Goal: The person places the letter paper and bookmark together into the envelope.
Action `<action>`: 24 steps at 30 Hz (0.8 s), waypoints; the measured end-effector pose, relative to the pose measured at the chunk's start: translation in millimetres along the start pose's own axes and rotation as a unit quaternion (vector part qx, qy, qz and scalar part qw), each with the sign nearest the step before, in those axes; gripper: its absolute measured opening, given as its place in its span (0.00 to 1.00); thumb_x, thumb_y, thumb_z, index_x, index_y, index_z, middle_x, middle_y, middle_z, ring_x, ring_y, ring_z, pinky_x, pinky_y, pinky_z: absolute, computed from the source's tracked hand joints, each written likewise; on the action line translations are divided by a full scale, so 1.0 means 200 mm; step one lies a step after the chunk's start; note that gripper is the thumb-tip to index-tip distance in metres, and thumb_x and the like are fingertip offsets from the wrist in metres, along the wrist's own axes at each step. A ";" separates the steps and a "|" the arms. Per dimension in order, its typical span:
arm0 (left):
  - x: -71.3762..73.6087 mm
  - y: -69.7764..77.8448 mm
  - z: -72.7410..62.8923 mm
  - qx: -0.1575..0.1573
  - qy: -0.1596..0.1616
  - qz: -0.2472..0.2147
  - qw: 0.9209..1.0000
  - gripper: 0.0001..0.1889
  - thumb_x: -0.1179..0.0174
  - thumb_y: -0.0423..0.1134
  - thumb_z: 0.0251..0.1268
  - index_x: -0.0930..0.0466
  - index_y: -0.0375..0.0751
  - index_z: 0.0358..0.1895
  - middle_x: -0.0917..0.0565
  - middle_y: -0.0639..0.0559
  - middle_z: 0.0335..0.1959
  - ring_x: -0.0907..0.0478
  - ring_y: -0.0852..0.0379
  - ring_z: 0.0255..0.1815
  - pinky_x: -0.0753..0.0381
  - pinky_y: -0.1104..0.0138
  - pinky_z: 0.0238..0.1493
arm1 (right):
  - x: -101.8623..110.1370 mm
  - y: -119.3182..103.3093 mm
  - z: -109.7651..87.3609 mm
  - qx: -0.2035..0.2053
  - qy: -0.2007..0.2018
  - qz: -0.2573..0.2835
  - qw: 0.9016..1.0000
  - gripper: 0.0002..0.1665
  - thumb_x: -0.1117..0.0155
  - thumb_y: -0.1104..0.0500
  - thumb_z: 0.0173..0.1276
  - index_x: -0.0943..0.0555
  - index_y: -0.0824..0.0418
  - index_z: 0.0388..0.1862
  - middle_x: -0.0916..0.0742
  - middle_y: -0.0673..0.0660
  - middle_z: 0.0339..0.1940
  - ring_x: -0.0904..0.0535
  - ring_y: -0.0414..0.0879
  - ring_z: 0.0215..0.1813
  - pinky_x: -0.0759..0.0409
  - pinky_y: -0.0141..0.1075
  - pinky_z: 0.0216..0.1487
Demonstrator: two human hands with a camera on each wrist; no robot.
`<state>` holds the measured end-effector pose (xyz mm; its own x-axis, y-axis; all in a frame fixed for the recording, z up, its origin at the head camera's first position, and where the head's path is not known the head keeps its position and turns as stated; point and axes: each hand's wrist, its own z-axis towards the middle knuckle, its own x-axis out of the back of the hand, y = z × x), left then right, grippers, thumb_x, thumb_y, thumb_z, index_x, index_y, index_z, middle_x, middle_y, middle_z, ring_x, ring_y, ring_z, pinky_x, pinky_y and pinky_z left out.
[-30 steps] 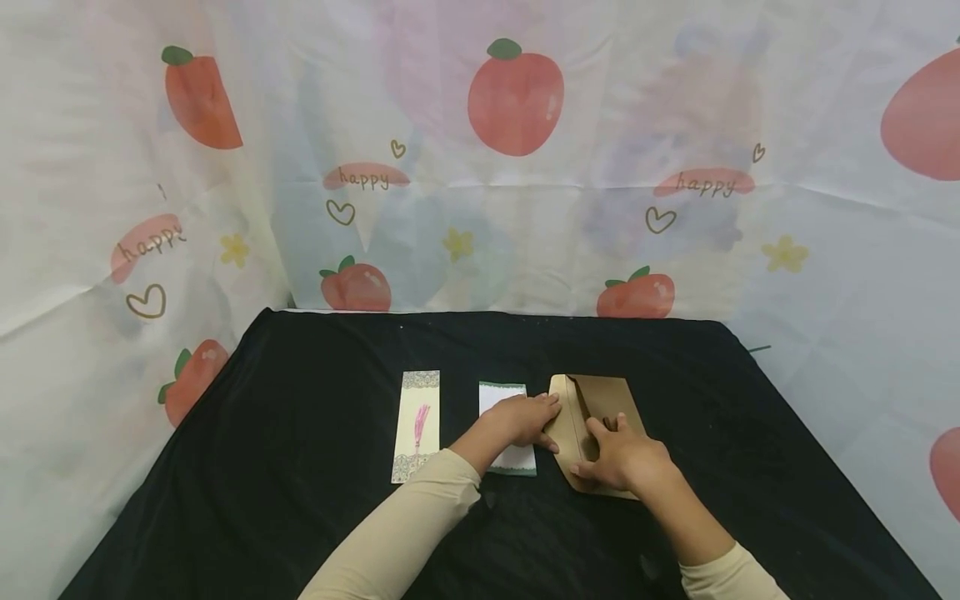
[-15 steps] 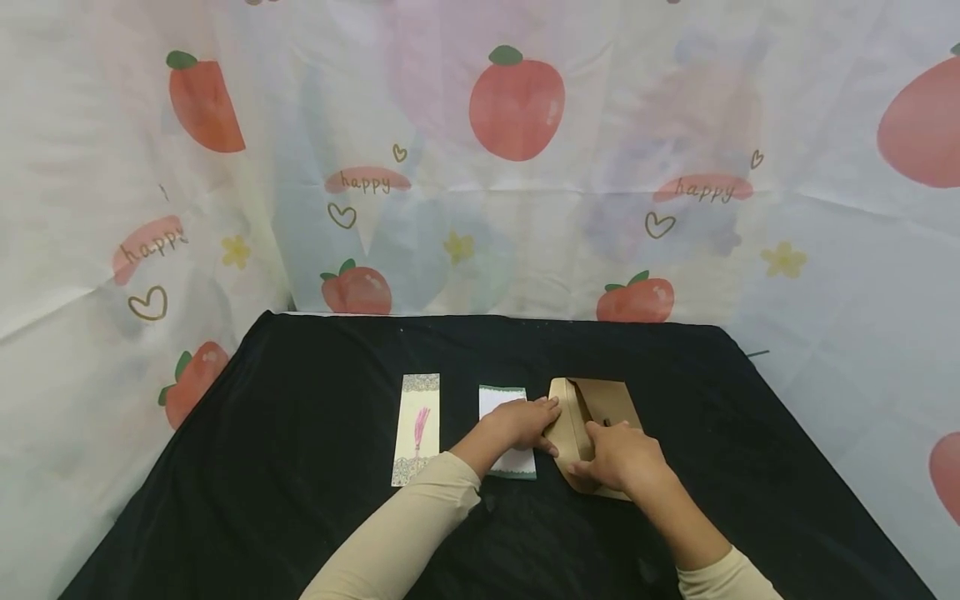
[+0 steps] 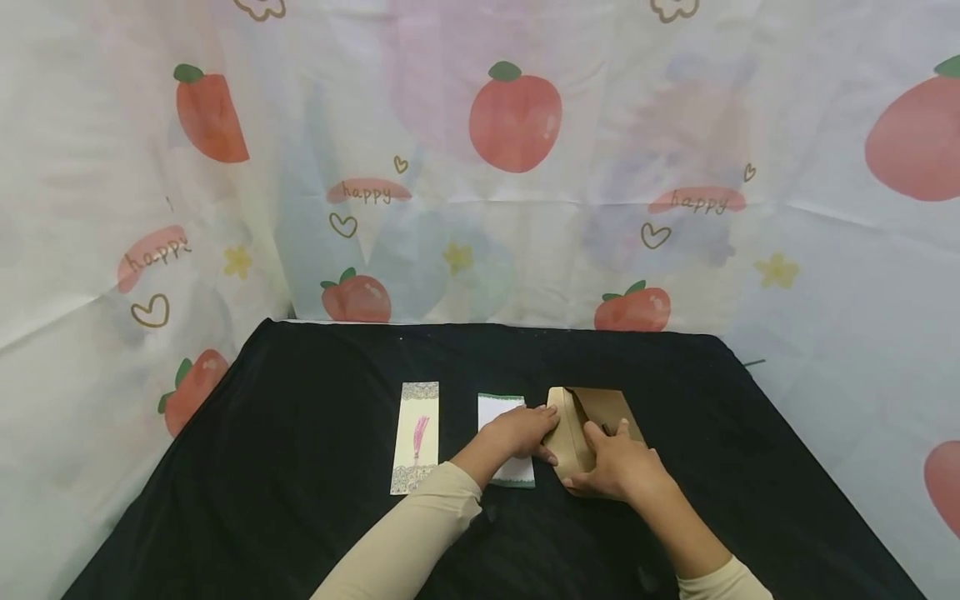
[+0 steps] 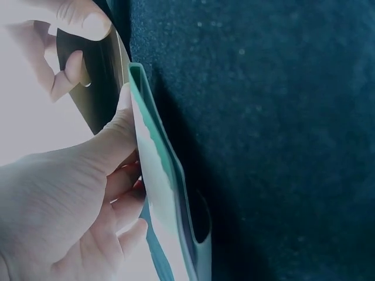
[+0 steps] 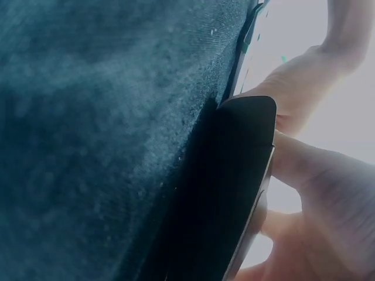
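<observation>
Toward the far right corner of the bench [image 3: 322,433] lies a brown envelope [image 3: 613,406], our left hand [image 3: 525,429] resting its outstretched fingers on the left side, our right hand [image 3: 621,462] at the flap [image 3: 567,437], though we cannot tell whether it pinches. We judge the step to be handling that flap, the next move calling for a steady left and light right
</observation>
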<state>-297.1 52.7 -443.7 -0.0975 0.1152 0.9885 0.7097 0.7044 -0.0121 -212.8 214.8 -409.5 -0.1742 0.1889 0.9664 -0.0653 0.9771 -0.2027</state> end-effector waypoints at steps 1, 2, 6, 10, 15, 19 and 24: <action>0.00 0.00 0.00 -0.001 0.001 -0.001 1.000 0.33 0.32 0.59 0.66 0.25 0.45 0.67 0.27 0.51 0.73 0.32 0.57 0.74 0.32 0.61 0.71 | 0.00 0.01 0.00 0.005 0.002 -0.004 1.000 0.50 0.21 0.34 0.55 0.28 0.61 0.65 0.34 0.89 0.66 0.25 0.84 0.54 0.28 0.75 0.50; 0.01 0.00 0.00 -0.003 0.003 -0.002 1.000 0.32 0.32 0.59 0.65 0.25 0.45 0.66 0.26 0.51 0.72 0.32 0.57 0.73 0.32 0.61 0.70 | 0.00 0.01 0.00 0.011 0.004 -0.008 1.000 0.49 0.21 0.34 0.55 0.28 0.62 0.64 0.31 0.89 0.64 0.23 0.81 0.53 0.26 0.73 0.50; 0.01 0.01 -0.01 0.001 -0.002 -0.010 1.000 0.36 0.33 0.59 0.66 0.27 0.45 0.72 0.29 0.51 0.75 0.34 0.57 0.75 0.35 0.61 0.72 | -0.01 0.02 0.00 0.013 0.000 -0.013 1.000 0.51 0.21 0.32 0.54 0.29 0.61 0.64 0.27 0.86 0.60 0.22 0.78 0.52 0.22 0.68 0.43; 0.01 0.01 -0.02 0.009 -0.004 -0.018 1.000 0.38 0.33 0.59 0.66 0.30 0.45 0.75 0.33 0.51 0.78 0.38 0.57 0.77 0.37 0.61 0.74 | -0.01 0.02 0.00 0.015 0.001 -0.019 1.000 0.51 0.22 0.31 0.54 0.29 0.61 0.64 0.24 0.84 0.60 0.22 0.78 0.54 0.23 0.69 0.44; 0.00 0.00 -0.02 0.006 -0.001 -0.014 1.000 0.39 0.33 0.60 0.66 0.30 0.44 0.76 0.33 0.51 0.78 0.38 0.56 0.77 0.38 0.61 0.74 | -0.01 0.02 0.00 0.012 0.005 -0.019 1.000 0.51 0.21 0.31 0.52 0.28 0.61 0.63 0.22 0.81 0.58 0.21 0.77 0.53 0.23 0.70 0.44; 0.00 0.00 -0.02 0.007 0.005 0.002 1.000 0.38 0.33 0.61 0.66 0.28 0.46 0.75 0.33 0.51 0.78 0.38 0.56 0.77 0.37 0.61 0.74 | -0.01 0.03 0.00 0.017 0.010 -0.021 1.000 0.50 0.20 0.32 0.51 0.27 0.61 0.62 0.21 0.80 0.57 0.21 0.77 0.52 0.23 0.70 0.44; 0.01 0.00 -0.04 0.009 0.013 0.019 1.000 0.38 0.34 0.61 0.66 0.28 0.48 0.75 0.34 0.52 0.79 0.39 0.57 0.78 0.36 0.62 0.73 | -0.01 0.03 0.01 0.016 0.009 -0.022 1.000 0.53 0.20 0.32 0.51 0.28 0.62 0.65 0.21 0.80 0.58 0.21 0.77 0.53 0.24 0.70 0.45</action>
<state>-291.5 47.7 -441.0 -0.0515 0.1240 0.9910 0.7003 0.7119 -0.0527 -214.4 219.9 -413.1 -0.1535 0.1482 0.9770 -0.1048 0.9807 -0.1653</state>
